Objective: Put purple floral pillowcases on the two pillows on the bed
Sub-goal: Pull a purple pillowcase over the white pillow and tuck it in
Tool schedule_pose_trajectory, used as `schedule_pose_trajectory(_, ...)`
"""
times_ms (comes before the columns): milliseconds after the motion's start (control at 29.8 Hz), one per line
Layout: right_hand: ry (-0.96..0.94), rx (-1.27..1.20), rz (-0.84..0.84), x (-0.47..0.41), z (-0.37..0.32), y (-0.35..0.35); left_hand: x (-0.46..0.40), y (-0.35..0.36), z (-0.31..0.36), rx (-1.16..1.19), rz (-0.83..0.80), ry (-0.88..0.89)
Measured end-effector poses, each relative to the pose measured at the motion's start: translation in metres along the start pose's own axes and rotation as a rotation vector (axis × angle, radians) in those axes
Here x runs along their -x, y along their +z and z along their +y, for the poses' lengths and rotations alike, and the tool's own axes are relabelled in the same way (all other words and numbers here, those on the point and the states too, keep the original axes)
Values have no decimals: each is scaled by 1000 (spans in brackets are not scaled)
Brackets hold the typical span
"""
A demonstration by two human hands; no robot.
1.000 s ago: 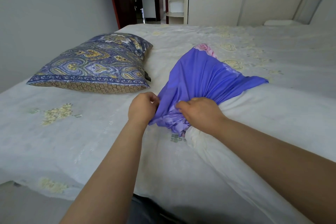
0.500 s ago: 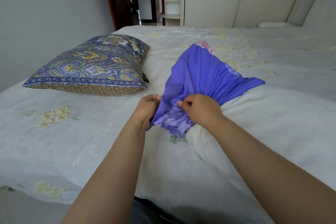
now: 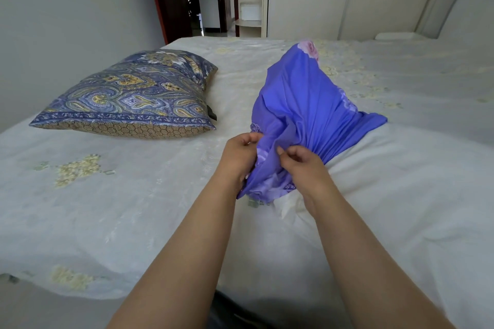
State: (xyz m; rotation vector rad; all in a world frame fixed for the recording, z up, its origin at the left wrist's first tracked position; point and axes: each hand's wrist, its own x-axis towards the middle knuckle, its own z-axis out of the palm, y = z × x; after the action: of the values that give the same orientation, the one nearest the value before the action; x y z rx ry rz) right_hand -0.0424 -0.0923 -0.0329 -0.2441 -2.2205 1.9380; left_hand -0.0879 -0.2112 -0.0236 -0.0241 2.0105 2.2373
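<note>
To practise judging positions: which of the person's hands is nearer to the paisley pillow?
The left. The left hand grips the purple pillowcase just right of the paisley pillow, apart from it. The right hand pinches the same fabric further right.

patterned pillow (image 3: pixel 128 104) left of pillowcase (image 3: pixel 307 104)
</note>
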Motion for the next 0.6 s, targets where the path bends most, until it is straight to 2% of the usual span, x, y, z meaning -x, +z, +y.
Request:
schedule_pose_trajectory(67,-17,-111,23,4,9,1,0,2,3,-192,43,106)
schedule_pose_trajectory(134,-17,-190,-23,9,18,3,-1,3,4,-287,57,161)
schedule_pose_trajectory(235,-24,-206,-28,11,17,0,5,6,4,-280,10,215)
schedule_pose_trajectory(369,10,-184,70,10,9,-10,15,18,10,-166,-104,211)
schedule_pose_trajectory(470,48,-327,32,13,15,-19,16,21,16,-209,-147,237)
schedule_pose_trajectory(537,45,-457,-9,13,14,-29,15,19,21,-265,-101,353)
schedule_pose_trajectory(604,11,-481,-18,10,7,-35,9,10,26,-315,-14,447)
